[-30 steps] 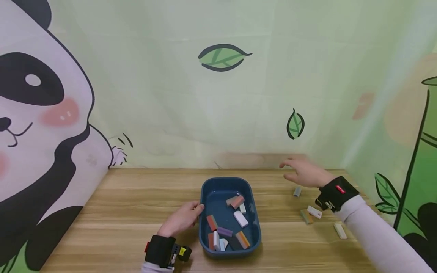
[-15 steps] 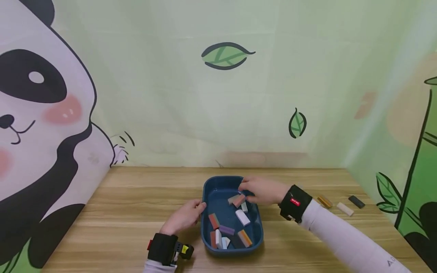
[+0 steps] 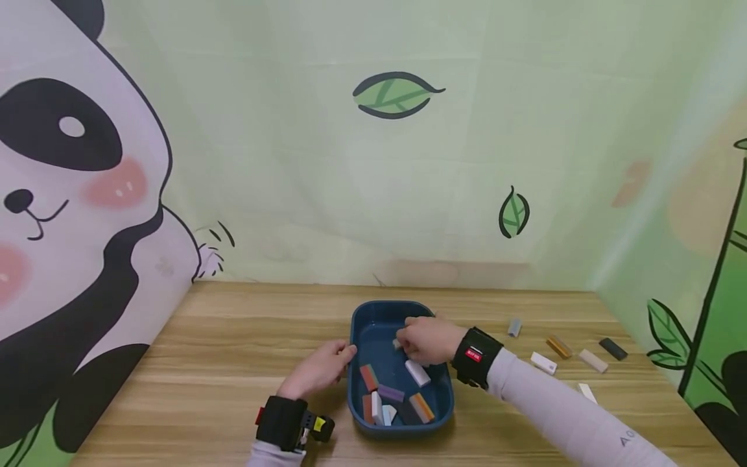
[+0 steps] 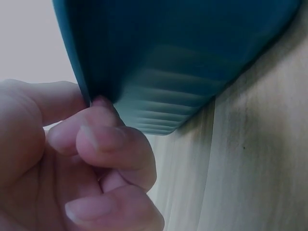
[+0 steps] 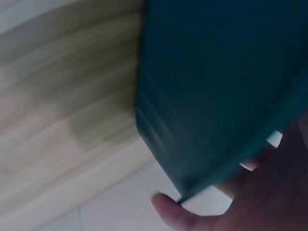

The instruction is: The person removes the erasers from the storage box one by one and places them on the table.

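Observation:
A dark blue rectangular box (image 3: 373,324) stands at the middle of the table, with several small coloured blocks inside. My left hand (image 3: 320,370) grips the box's left rim, its thumb above and its curled fingers (image 4: 115,144) against the outer wall in the left wrist view. Reaching over the right rim, my right hand (image 3: 428,339) is down inside the box at a small grey block (image 3: 397,344). Its fingertips are hidden, and whether they pinch a block does not show. Nearer lie a white block (image 3: 417,373), a purple block (image 3: 391,392) and an orange-striped block (image 3: 422,407).
To the right of the box, several loose blocks lie on the wooden table (image 3: 251,337), among them a dark block (image 3: 613,349), a white block (image 3: 544,363) and a grey block (image 3: 514,327). A printed cloth (image 3: 292,194) hangs behind the table's far edge.
My right hand has swung left from above the loose blocks, over the box's right rim and down among the blocks inside. The left hand keeps its grip on the rim.

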The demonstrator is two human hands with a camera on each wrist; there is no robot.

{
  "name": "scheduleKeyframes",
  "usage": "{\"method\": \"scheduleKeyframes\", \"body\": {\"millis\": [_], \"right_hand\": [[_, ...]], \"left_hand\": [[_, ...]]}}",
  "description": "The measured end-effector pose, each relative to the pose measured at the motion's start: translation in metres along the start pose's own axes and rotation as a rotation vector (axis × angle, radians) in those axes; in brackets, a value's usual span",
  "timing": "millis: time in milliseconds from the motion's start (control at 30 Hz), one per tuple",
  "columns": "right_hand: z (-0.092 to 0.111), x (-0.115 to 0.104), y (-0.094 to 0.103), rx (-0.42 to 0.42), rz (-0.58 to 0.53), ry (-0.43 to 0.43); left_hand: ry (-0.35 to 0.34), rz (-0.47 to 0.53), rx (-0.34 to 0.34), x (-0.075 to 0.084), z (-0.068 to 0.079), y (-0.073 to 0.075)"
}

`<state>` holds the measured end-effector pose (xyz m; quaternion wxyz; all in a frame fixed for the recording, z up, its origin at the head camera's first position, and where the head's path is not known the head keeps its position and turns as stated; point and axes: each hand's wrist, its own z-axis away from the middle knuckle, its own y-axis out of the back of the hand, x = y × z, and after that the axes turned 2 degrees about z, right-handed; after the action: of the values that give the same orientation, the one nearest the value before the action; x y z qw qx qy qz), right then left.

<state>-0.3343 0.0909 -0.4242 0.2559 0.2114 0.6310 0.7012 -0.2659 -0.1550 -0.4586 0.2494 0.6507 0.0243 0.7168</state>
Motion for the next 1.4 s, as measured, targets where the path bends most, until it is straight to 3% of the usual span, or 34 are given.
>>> {"method": "scheduleKeyframes", "body": {"millis": [200, 433, 700, 900, 1167, 1400], "right_hand": [[-0.001, -0.002, -0.009, -0.034, -0.035, -0.041], [0.008, -0.008, 0.001, -0.099, -0.093, -0.017], [0.012, -0.01, -0.003, -0.102, -0.077, -0.055], [0.013, -0.009, -0.004, -0.098, -0.082, -0.024], [0.024, -0.002, 0.015, -0.077, -0.103, 0.063], [0.049, 0.017, 0.042, 0.036, -0.233, 0.13]], "left_hand": [[-0.001, 0.0, -0.017, 0.0, -0.001, 0.001], [-0.006, 0.004, -0.021, 0.0, 0.0, 0.002], [-0.005, -0.027, -0.017, 0.001, -0.001, 0.003], [0.001, -0.026, -0.019, 0.0, 0.0, 0.001], [0.007, -0.015, -0.014, -0.002, -0.001, 0.0], [0.018, -0.007, -0.016, -0.001, -0.001, 0.001]]}}
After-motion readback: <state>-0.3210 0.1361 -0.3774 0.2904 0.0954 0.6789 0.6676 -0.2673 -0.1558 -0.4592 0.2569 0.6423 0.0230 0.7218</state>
